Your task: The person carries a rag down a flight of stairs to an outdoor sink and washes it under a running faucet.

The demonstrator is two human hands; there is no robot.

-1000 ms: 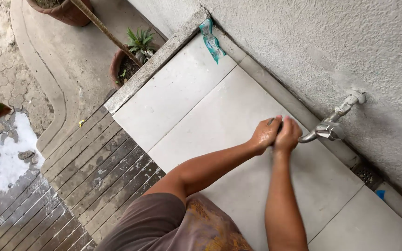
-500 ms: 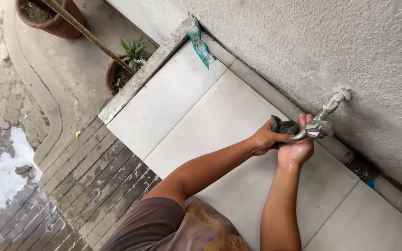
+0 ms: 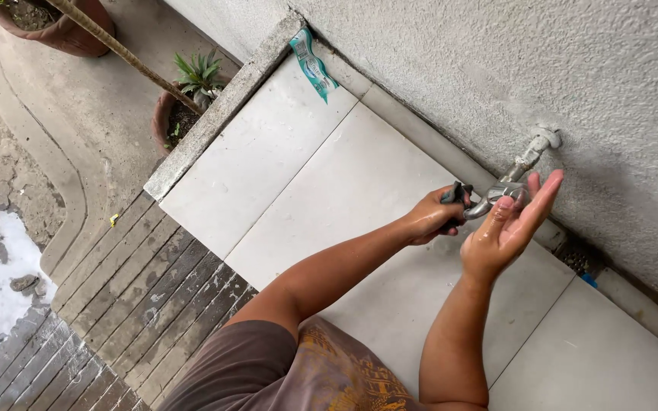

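Note:
A metal tap (image 3: pixel 523 164) sticks out of the rough grey wall above pale floor tiles (image 3: pixel 321 175). My left hand (image 3: pixel 434 215) is closed around the tap's dark handle, just left of the spout. My right hand (image 3: pixel 508 228) is wet and held open, palm up, right under and beside the spout, fingers pointing toward the wall. It holds nothing. My knee in a brown garment shows at the bottom.
A teal sachet (image 3: pixel 311 64) lies at the wall's foot. Two clay pots stand beyond the concrete kerb: one with a small plant (image 3: pixel 192 95), one at the top left (image 3: pixel 55 27). A long stick (image 3: pixel 123 52) leans across. Wet grooved tiles (image 3: pixel 123 297) lie to the left.
My hands were pressed together under the spout; now the left one grips the tap handle and the right one has opened, palm up, beside the spout.

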